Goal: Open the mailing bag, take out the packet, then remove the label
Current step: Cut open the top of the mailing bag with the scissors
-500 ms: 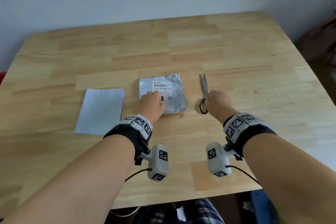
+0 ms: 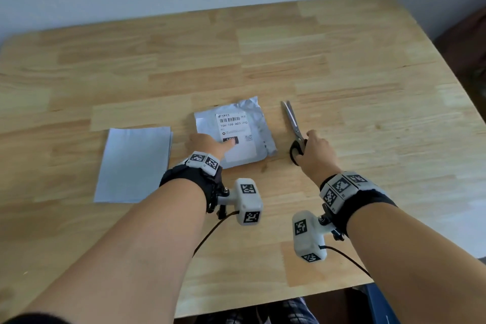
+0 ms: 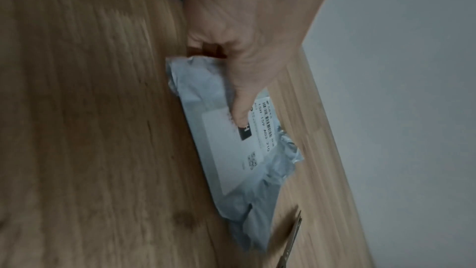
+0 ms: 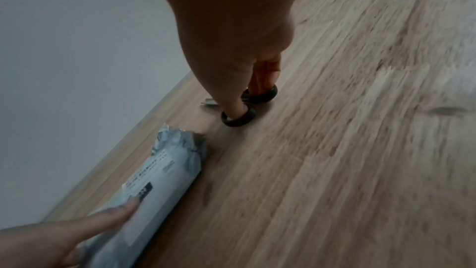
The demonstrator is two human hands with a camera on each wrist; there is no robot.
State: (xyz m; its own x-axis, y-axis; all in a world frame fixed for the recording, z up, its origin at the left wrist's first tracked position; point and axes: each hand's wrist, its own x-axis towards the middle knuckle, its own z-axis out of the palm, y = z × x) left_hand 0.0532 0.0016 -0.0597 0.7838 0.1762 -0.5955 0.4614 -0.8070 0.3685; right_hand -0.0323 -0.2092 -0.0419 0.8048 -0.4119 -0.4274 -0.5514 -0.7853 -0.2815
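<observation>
A grey mailing bag (image 2: 259, 129) lies flat at the table's middle, with a white barcode label (image 2: 234, 123) on top. My left hand (image 2: 210, 143) grips the bag's near left edge: the thumb (image 3: 239, 109) lies across the label, and the other fingers curl at the bag's corner. Steel scissors (image 2: 293, 123) with black ring handles (image 4: 238, 118) lie just right of the bag, blades pointing away. My right hand (image 2: 309, 146) has its thumb in one ring and fingers in the other. The packet is hidden inside the bag.
A white sheet of paper (image 2: 134, 163) lies flat left of the bag. The wooden table (image 2: 342, 73) runs to a pale wall at the back; its near edge is just below my forearms. A dark object stands off the right edge.
My left hand has slid slightly left on the bag, uncovering more of the label. The right hand stays at the scissors' handles.
</observation>
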